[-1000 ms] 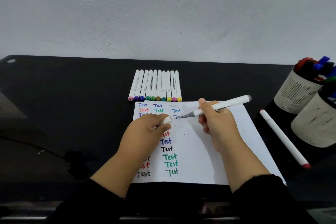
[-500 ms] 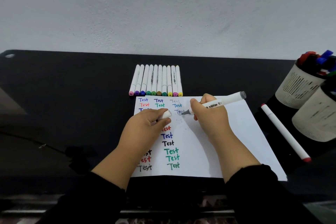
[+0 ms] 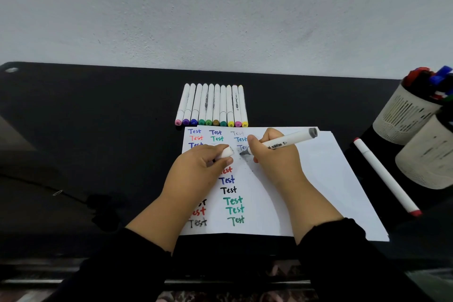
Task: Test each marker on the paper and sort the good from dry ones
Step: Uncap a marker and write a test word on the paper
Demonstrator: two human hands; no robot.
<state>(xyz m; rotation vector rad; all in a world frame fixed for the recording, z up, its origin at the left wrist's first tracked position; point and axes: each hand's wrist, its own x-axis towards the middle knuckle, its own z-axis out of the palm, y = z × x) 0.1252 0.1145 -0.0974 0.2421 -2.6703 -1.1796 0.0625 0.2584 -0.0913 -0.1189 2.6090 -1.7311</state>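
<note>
we saw black sleeves at the near edge, both forearms reaching out over the white paper, which lay flat on the black table. the paper carried columns of the word "test" in blue, red, green and black. our left hand rested on the paper with its fingers curled round a white marker cap, pinched between thumb and forefinger. our right hand gripped the open marker in a writing hold, its dark tip touching the paper beside a faint, half-written "tes" (small dark specks dotted the sheet just below it), its grey end pointing up and right. to the right, off the sheet, a white marker with a red cap lay on the table. beyond it stood two pale cups, the farther holding more markers. past the paper's far edge, ten capped markers lay side by side in a row, touching one another.
</note>
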